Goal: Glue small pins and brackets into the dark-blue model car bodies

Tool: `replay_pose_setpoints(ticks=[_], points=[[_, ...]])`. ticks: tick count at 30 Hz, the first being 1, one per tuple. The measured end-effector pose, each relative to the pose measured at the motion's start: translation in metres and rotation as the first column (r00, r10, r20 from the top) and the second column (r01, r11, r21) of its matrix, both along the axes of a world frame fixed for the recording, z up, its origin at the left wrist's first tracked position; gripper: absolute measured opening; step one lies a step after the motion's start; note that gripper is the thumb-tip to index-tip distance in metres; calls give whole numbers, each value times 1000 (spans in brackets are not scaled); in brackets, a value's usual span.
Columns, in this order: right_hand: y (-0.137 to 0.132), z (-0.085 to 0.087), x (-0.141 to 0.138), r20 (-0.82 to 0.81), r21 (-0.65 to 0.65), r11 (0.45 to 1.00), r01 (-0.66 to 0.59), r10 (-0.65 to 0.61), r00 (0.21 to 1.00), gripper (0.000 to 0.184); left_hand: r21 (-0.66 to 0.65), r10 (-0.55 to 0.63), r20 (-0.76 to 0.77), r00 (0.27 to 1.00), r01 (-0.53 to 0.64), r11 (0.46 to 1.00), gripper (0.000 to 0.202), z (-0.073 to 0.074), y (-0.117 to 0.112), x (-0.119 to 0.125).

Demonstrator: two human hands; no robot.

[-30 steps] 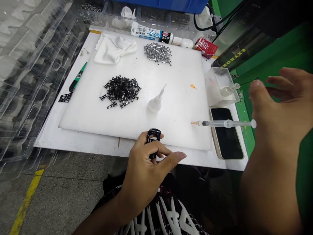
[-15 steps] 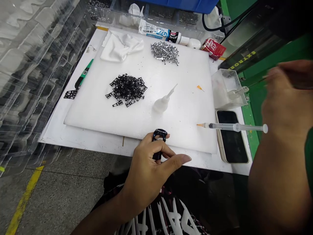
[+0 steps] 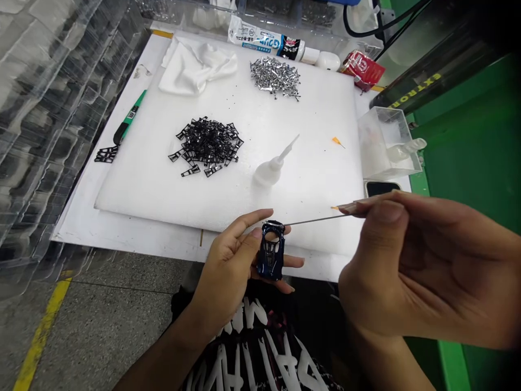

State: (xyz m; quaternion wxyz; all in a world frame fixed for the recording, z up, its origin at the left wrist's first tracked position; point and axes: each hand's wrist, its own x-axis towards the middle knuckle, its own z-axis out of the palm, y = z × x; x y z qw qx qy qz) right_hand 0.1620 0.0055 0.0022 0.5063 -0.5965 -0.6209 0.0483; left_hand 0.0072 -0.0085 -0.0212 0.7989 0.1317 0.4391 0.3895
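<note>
My left hand [image 3: 232, 266] holds a small glossy dark-blue model car body [image 3: 271, 251] upright between its fingers, above the front edge of a white foam board [image 3: 134, 201]. My right hand [image 3: 407, 266] pinches a thin metal rod [image 3: 317, 219], whose tip reaches the top of the car body. An orange syringe tip [image 3: 334, 207] shows beside my right fingers, with the rest hidden behind them. On the board lie a pile of black frame parts [image 3: 207, 146], a pile of silver parts [image 3: 274, 77], a white nozzle bottle [image 3: 268, 172] and a loose orange tip [image 3: 337, 142].
A clear plastic box [image 3: 386, 142] and a mostly covered phone [image 3: 378, 188] stand right of the board. Behind it are a white cloth [image 3: 195, 69], a glue tube [image 3: 260, 41] and a red packet [image 3: 362, 68]. Stacked clear plastic trays [image 3: 61, 108] rise on the left.
My right hand has come in from the right edge with the thin rod, now over the phone and syringe. My left hand has turned the car body towards me.
</note>
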Motion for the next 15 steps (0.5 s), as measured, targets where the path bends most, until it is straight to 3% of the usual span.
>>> replay_pose_setpoints(ticks=[2, 6, 15], points=[[2, -8, -8, -12, 79, 996, 31, -30, 999, 24, 4, 8, 17, 1000, -8, 1000, 33, 0, 1, 0], [8, -16, -13, -60, 119, 992, 41, -34, 998, 18, -6, 16, 30, 999, -16, 1000, 31, 0, 1, 1], [14, -14, -9, -38, 169, 985, 34, -28, 999, 19, -14, 35, 68, 997, -34, 999, 31, -1, 1, 1]])
